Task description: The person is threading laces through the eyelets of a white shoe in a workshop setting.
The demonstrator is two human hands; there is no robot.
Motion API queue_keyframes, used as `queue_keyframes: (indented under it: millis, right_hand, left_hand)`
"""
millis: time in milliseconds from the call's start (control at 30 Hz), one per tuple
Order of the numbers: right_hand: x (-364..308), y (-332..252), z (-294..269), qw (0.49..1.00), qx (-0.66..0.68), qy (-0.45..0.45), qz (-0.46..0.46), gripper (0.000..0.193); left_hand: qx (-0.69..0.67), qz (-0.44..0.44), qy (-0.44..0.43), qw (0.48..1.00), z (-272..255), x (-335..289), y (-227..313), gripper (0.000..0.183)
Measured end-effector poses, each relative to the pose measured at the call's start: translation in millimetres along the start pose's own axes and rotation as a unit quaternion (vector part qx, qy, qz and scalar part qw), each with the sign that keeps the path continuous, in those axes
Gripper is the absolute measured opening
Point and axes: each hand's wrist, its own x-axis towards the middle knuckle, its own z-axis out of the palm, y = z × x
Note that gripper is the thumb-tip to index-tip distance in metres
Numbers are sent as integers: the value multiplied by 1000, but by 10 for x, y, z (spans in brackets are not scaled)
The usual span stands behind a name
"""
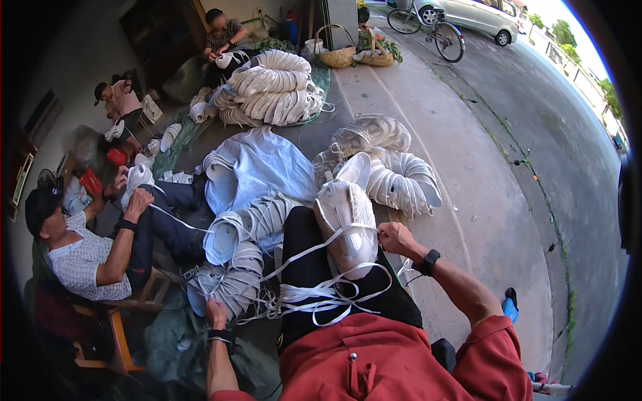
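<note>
Shoe [346, 224] on lap [299, 239] | from shoe: cloth [267, 164] 10 o'clock | shoe heap [404, 180] 1 o'clock | basket [336, 58] 12 o'clock, far | bike [439, 31] 1 o'clock, farther

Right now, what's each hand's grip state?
Left hand: closed; what it holds cannot be told.
Right hand: closed, pinching a white shoelace.

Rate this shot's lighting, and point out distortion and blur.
Head view: sky glares near-white at upper right, the left wall is dim; head view: the grassy crack bows toward the rim; head view: the nearest shoe looks fairly crisp, a patch at left is smeared.
</note>
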Motion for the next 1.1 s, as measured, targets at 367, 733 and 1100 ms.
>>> queue_keyframes:
  millis: [367,733,1100]
  right_hand:
    - [-124,-353,-712,673,721,25,161,17]
    - [-453,466,-1613,532,779,234,235,16]
    - [-1155,1340,-2180,523,749,350,205,7]
  left_hand:
    - [-475,84,-656,581,-537,-919,2745,43]
    - [-823,14,-449,349,-572,-571,2369,19]
    - [-841,-366,-3,397,67,428,-475,26]
